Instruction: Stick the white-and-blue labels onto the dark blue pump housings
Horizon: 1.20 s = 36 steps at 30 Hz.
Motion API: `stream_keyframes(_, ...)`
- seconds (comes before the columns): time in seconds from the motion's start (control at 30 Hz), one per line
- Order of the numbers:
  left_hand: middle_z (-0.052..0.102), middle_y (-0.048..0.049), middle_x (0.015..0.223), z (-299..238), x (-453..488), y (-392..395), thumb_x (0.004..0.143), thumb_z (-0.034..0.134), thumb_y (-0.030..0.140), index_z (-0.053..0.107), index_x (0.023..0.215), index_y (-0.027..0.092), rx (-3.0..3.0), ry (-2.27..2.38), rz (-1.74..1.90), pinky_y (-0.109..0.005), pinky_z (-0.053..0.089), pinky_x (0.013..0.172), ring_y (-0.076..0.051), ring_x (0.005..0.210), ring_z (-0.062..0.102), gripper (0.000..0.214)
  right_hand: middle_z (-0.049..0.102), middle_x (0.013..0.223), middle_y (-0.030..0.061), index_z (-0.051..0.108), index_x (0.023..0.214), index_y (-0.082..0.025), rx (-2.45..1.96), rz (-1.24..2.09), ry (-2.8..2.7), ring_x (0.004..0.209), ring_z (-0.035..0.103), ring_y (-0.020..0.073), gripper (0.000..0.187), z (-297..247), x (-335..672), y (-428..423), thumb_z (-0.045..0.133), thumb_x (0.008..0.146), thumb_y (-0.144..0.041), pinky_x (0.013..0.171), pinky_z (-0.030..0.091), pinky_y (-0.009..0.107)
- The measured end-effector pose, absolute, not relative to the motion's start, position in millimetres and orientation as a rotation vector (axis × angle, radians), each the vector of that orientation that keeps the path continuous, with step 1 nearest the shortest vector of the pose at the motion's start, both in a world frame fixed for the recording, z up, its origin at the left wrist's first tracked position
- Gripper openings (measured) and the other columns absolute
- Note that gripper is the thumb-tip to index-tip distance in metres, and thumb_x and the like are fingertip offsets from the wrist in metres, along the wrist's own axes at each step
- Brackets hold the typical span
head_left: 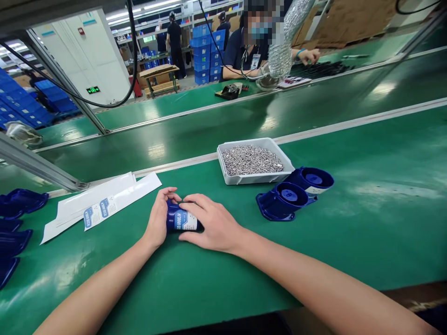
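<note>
A dark blue plastic housing (172, 217) lies on the green bench top, with a blue and white label (185, 220) on its side facing up. My left hand (159, 218) is cupped closed round its left end. Across the other end lies my right hand (213, 222), thumb below and fingers above the label, wrapped round the housing. The far side of the housing is hidden behind my fingers. To the left lie white label strips (115, 204), one bearing two printed blue labels.
Two more blue housings (279, 202) stand at the right, beside a grey tray (256, 179) filled with small metal pins or screws. Several blue parts (21, 204) sit at the left edge. Beyond the conveyor (195, 123), a co-worker (240, 58) sits near a silver duct (288, 42).
</note>
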<state>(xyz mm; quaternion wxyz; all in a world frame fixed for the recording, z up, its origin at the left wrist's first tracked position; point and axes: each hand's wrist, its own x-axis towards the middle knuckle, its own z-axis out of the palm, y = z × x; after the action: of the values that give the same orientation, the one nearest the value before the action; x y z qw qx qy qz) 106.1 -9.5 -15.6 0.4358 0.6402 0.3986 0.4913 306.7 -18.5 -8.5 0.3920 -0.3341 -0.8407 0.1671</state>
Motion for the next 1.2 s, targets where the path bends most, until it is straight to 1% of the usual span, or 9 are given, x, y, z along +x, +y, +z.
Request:
stream_keyframes(0.03,0.059,-0.0104,0.11,-16,107,-12,0.11,0.024,0.06,0.051,0.134,0.018,1.589,0.994,1.217,-0.037,0.045,0.1,-0.021,0.103,0.055,0.055,0.064,0.13,0.0171,0.062,0.129,-0.01,-0.807,0.292,-2.185,0.116,0.061,0.0317,0.06,-10,305,-21,0.086,0.079,-0.034,0.093,0.054,0.045)
stream_keyframes(0.1,0.059,-0.0103,0.108,-15,109,-18,0.11,0.026,0.06,0.051,0.134,0.018,1.606,1.014,1.207,-0.036,0.046,0.098,-0.021,0.101,0.056,0.054,0.065,0.115,0.0149,0.063,0.115,-0.01,-0.836,0.161,-2.202,0.104,0.061,0.0288,0.041,-13,300,-24,0.076,0.079,-0.024,0.076,0.055,0.04)
stream_keyframes(0.17,0.06,-0.01,0.107,-15,110,-23,0.11,0.028,0.058,0.051,0.133,0.018,1.658,1.052,1.207,-0.036,0.047,0.094,-0.021,0.099,0.058,0.051,0.063,0.098,0.0097,0.062,0.099,-0.015,-0.92,0.16,-2.168,0.09,0.059,0.0251,0.03,-13,296,-24,0.073,0.073,-0.024,0.059,0.047,0.036)
stream_keyframes(0.2,0.061,-0.0098,0.107,-14,110,-25,0.111,0.029,0.057,0.051,0.133,0.018,1.693,1.07,1.21,-0.036,0.047,0.093,-0.021,0.099,0.058,0.05,0.061,0.095,0.0079,0.061,0.094,-0.016,-0.95,0.183,-2.143,0.086,0.058,0.0239,0.029,-13,295,-25,0.073,0.069,-0.025,0.056,0.043,0.035)
stream_keyframes(0.57,0.061,-0.0062,0.107,-7,113,-33,0.111,0.031,0.056,0.054,0.129,0.022,1.833,1.201,1.179,-0.036,0.043,0.091,-0.02,0.098,0.058,0.045,0.059,0.088,0.0022,0.064,0.089,-0.018,-0.976,0.605,-1.918,0.079,0.057,0.0186,0.043,-2,298,-27,0.091,0.058,-0.03,0.07,0.046,0.033)
stream_keyframes(0.83,0.06,-0.0085,0.11,-12,109,-35,0.111,0.033,0.052,0.054,0.131,0.02,1.925,1.104,1.188,-0.037,0.044,0.09,-0.021,0.101,0.057,0.043,0.066,0.085,0.0011,0.077,0.077,-0.02,-1.086,1.104,-1.715,0.077,0.063,0.0175,0.037,12,304,-22,0.099,0.052,-0.036,0.07,0.046,0.032)
stream_keyframes(0.93,0.06,-0.0091,0.113,-15,109,-38,0.111,0.037,0.046,0.052,0.133,0.019,2.048,1.069,1.178,-0.038,0.045,0.092,-0.021,0.104,0.057,0.039,0.067,0.081,0.0023,0.078,0.071,-0.02,-1.108,1.263,-1.624,0.076,0.065,0.0186,0.03,15,307,-18,0.095,0.057,-0.041,0.069,0.045,0.033)
stream_keyframes(1.03,0.061,-0.0089,0.115,-16,110,-38,0.11,0.041,0.04,0.052,0.135,0.019,2.141,1.032,1.181,-0.038,0.046,0.093,-0.021,0.105,0.058,0.034,0.067,0.076,0.0028,0.075,0.064,-0.017,-1.128,1.36,-1.551,0.073,0.064,0.0184,0.034,15,310,-15,0.093,0.061,-0.045,0.067,0.045,0.033)
stream_keyframes(1.2,0.061,-0.0071,0.116,-18,109,-36,0.109,0.041,0.035,0.049,0.14,0.021,2.112,1.033,1.174,-0.036,0.046,0.094,-0.019,0.106,0.059,0.035,0.071,0.084,0.0009,0.073,0.074,-0.016,-1.099,1.333,-1.647,0.079,0.063,0.017,0.033,12,318,-14,0.093,0.067,-0.041,0.073,0.046,0.032)
